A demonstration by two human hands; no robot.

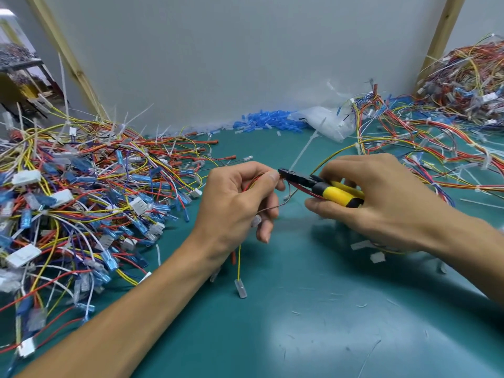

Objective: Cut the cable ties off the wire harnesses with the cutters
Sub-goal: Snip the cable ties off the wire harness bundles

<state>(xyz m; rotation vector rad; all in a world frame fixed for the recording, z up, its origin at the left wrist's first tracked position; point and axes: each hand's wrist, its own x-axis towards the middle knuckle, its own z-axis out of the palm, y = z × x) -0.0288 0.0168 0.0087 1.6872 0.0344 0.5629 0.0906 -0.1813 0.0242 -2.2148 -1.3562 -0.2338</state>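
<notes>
The left hand (pixel 240 197) is curled around a thin wire harness (pixel 252 182) of red and yellow wires and pinches it between thumb and forefinger, just above the table. One yellow wire (pixel 239 260) of this harness hangs down from under the hand and ends in a clear terminal that lies on the table. The right hand (pixel 381 197) grips with bent fingers the yellow handles of the cutters (pixel 338 196). The long axis of the cutters runs nearly level across the view, from right to left, and the black nose points to the left and a little away from the person, touching the harness just beside the left fingertips. If the blades are closed or not, I cannot tell. At the nose a white cable tie (pixel 305 148) stands up, and its tail leans away to the right. The table (pixel 300 323) has a green mat with small white cut pieces on it. A big pile of harnesses (pixel 81 200) lies at the left, a second pile (pixel 450 105) at the far right. Between them, at the far edge, are a heap of blue sleeves (pixel 267 121) and a clear plastic bag (pixel 327 124). Behind stands a grey wall panel (pixel 245 64) between two slanted wooden posts (pixel 68 55).
</notes>
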